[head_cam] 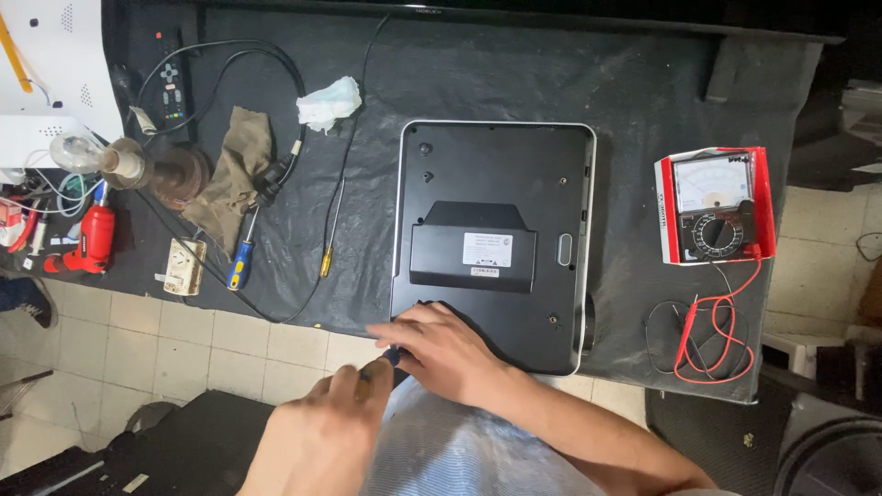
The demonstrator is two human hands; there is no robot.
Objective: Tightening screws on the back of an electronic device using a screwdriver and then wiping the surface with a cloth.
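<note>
Clutter fills the left of the frame: a red cordless power tool (84,241) lies at the table's left edge, a brown rag (234,174) above centre-left, and below it a blue-and-yellow-handled screwdriver (241,260) with a slimmer yellow-handled screwdriver (327,243) just to its right. A crumpled white tissue (328,103) sits higher up, near a looping black cable (262,55).

Low in the frame, the left hand (322,432) is closed around the handle of a dark screwdriver (386,360), its tip hidden near the lower left corner of the device. The right hand (441,349) lies half-curled on that same corner, fingers pressing down and steadying the tool's shaft.

That device is a flat black rectangular appliance with a silver rim (491,243), lying back-up in the middle of the frame. It looks rigid and moderately heavy, its plastic back smooth and likely slippery; the silver rim on the long sides seems the safest place to grip, not the raised central panel.

Right of it, a red-cased analogue multimeter (715,207) stands with red and black test leads (712,340) coiled below.

Everything rests on a dark cloth-covered table (551,73), wrinkled and soft. Pale floor tiles (138,349) show at lower left; the room looks like a cramped repair bench.
</note>
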